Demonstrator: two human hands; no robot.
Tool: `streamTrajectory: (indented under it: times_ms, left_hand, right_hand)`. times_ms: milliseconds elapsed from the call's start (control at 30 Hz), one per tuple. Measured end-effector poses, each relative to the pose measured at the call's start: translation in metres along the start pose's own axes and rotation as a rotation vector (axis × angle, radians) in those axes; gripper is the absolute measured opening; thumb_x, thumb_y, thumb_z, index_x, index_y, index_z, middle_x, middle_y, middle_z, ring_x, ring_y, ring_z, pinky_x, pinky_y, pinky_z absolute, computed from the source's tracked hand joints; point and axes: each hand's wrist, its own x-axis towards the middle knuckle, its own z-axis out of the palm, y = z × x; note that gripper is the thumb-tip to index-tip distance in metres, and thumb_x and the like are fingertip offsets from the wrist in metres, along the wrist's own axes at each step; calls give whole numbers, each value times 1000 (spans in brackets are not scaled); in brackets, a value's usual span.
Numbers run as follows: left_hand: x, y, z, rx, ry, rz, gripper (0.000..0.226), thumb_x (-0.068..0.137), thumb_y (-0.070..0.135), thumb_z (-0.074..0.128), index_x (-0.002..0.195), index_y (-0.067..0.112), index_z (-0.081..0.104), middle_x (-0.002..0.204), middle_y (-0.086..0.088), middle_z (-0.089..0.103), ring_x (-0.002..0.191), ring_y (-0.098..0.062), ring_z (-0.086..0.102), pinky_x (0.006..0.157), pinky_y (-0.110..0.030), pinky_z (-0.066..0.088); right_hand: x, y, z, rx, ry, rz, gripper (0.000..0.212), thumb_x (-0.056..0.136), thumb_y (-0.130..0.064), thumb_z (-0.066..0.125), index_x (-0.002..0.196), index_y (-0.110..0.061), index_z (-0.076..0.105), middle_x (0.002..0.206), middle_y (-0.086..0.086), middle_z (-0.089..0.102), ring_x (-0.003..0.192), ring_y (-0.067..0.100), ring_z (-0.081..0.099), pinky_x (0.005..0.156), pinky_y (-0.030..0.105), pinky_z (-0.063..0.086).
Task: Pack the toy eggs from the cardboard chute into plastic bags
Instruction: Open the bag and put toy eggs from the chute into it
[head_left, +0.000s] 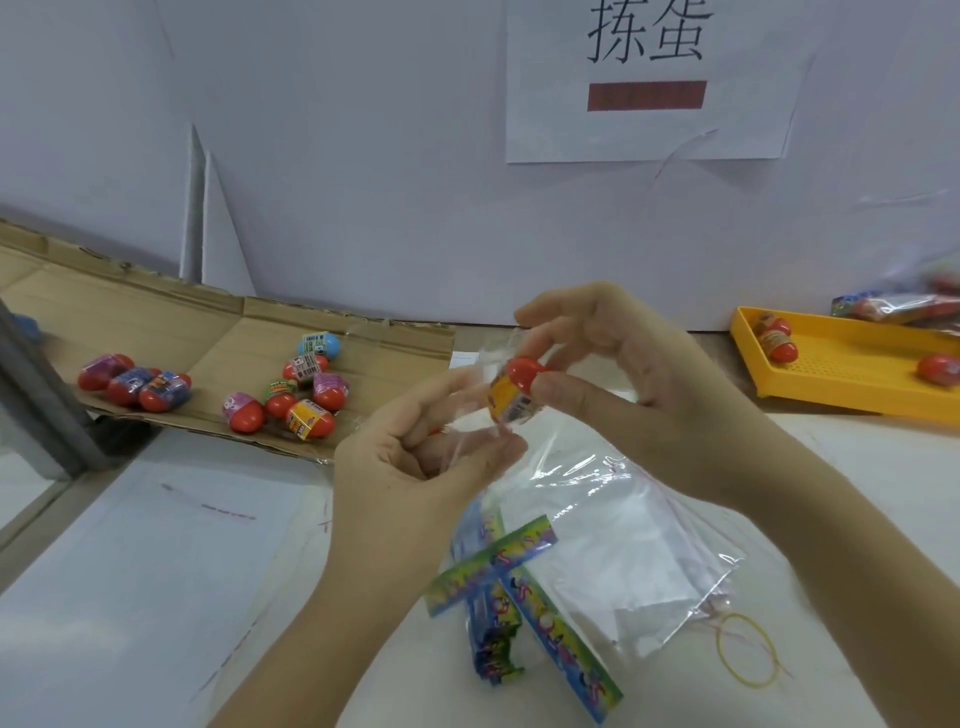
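Above the worktop (156, 597), the left hand (415, 462) pinches the bag (475, 395) open so the right hand (623, 374), gripping an egg (519, 387), can drop it in.

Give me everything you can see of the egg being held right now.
The held egg is a small toy egg of glossy plastic. One end is red, and the other is wrapped in a yellow-orange printed label with what looks like a barcode. It is tilted, red end up and to the right, and held in the air above the table. The right hand pinches it at the mouth of a clear plastic bag gripped by the left hand. How far inside the bag it sits is unclear.
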Motion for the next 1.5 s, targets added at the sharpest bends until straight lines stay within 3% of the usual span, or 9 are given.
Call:
streamTrajectory:
  times_ms: [333,600,800,900,967,1067,1200,1367,1500]
  left_hand:
    - [-4,0,2,17,-101,19,85,64,7,78,135,37,44,110,8,73,102,-15,70,75,-18,56]
    - [-3,-7,1,2,-98,62,80,69,16,80,133,48,43,119,10,69,112,-10,65,90,-24,53]
    - [0,-9,-1,-152,-98,-19,80,62,12,76,130,40,46,116,3,71,102,-13,70,78,-24,57]
    - [2,-10,-3,-184,-66,-46,84,58,14,78,132,39,47,114,2,72,92,-10,71,70,-22,57]
    - [4,-7,-7,-227,-68,-69,88,56,17,81,134,38,45,117,0,71,99,-13,70,69,-22,56]
    - [6,-7,-9,-314,-118,-113,90,61,8,83,136,37,42,118,-1,70,104,-15,69,69,-24,57]
    - [6,-8,-10,-360,-167,-121,75,70,15,71,135,37,42,98,0,76,87,-16,73,71,-23,57]
    - [8,-7,-10,-355,-122,-138,69,80,28,69,140,38,37,127,0,66,106,-15,68,82,-25,56]
    - [10,-6,-9,-343,-86,-317,115,48,57,89,146,21,40,130,-7,63,107,-15,66,99,-36,50]
  right_hand:
    - [-2,-1,19,153,-10,-17,48,93,-28,52,119,-62,29,103,-19,54,78,22,68,76,44,55]
    - [-4,-2,21,-135,-50,-22,8,93,-33,57,101,-34,59,93,-25,65,89,-5,59,98,33,29]
    - [-6,-10,22,-339,-90,-25,45,94,-57,30,100,-39,71,116,-24,56,114,0,30,102,35,25]
    - [-6,-10,25,-281,231,-5,41,82,-63,46,122,-57,46,125,-18,34,117,3,23,107,19,12]
    - [-3,-5,22,-50,374,117,80,65,-67,65,133,-60,23,129,-17,31,124,1,29,109,25,21]
    - [3,4,14,364,82,454,116,48,-56,83,142,-55,16,134,-14,46,120,7,52,100,34,44]
    - [1,8,22,530,-245,465,76,66,-29,82,134,-27,48,101,1,73,86,20,72,71,37,58]
    - [2,4,34,544,-73,420,40,73,-12,79,107,-28,64,90,4,74,75,25,71,58,34,59]
    - [4,6,29,611,71,394,21,81,-3,71,96,-17,71,88,4,75,72,20,67,60,34,56]
